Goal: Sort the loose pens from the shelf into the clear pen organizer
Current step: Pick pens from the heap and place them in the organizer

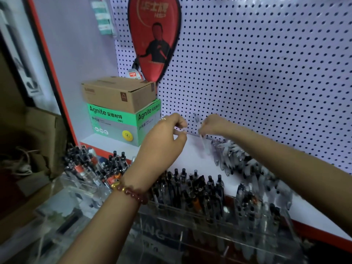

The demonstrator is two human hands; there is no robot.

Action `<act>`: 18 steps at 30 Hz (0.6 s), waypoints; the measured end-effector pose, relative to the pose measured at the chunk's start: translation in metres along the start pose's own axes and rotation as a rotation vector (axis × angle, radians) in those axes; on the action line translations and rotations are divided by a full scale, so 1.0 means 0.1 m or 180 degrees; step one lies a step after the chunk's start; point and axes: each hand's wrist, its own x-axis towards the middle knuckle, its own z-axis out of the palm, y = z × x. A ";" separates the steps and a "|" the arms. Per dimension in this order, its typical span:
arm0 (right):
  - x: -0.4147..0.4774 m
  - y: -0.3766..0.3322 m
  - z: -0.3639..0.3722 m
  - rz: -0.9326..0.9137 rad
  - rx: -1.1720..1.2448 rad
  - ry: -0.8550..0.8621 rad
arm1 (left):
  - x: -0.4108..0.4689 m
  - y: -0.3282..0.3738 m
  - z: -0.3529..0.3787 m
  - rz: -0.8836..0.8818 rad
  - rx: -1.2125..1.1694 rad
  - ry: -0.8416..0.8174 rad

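Note:
Both hands are raised over the white shelf [192,155]. My right hand [213,124] grips a clear pen [203,143] that points down and is blurred; its upper end shows above the fist. My left hand [167,138] is beside it with fingers curled, and whether it pinches anything is unclear. A pile of loose clear pens [236,155] lies on the shelf under my right forearm. The clear pen organizer [219,223] stands in front of the shelf, its compartments packed with upright pens.
A brown cardboard box [118,93] sits on a green Agnite box [123,122] at the shelf's left end. A red paddle case [154,37] hangs on the white pegboard [266,73]. More pen holders [89,170] stand at the lower left.

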 end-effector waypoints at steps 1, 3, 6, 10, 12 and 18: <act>-0.06 -0.06 -0.10 -0.0066 0.0431 -0.0081 | 0.00 -0.01 0.00 -0.0022 -0.0082 -0.0006; -0.24 -0.18 -0.28 -0.0339 0.1177 -0.0414 | 0.00 -0.01 0.00 -0.0058 -0.0259 -0.0031; -0.48 -0.32 -0.38 -0.0795 0.1787 -0.0797 | -0.01 0.03 0.00 -0.0068 -0.0503 -0.0055; -0.56 -0.34 -0.34 -0.1041 0.1819 -0.0927 | -0.01 0.06 0.03 -0.0213 -0.0678 0.0004; -0.57 -0.32 -0.32 -0.1106 0.1944 -0.1002 | -0.01 0.04 0.05 -0.0277 -0.0698 0.0066; -0.20 0.03 -0.07 -0.0659 0.1169 -0.0116 | 0.01 -0.04 0.04 -0.0471 -0.0614 0.0244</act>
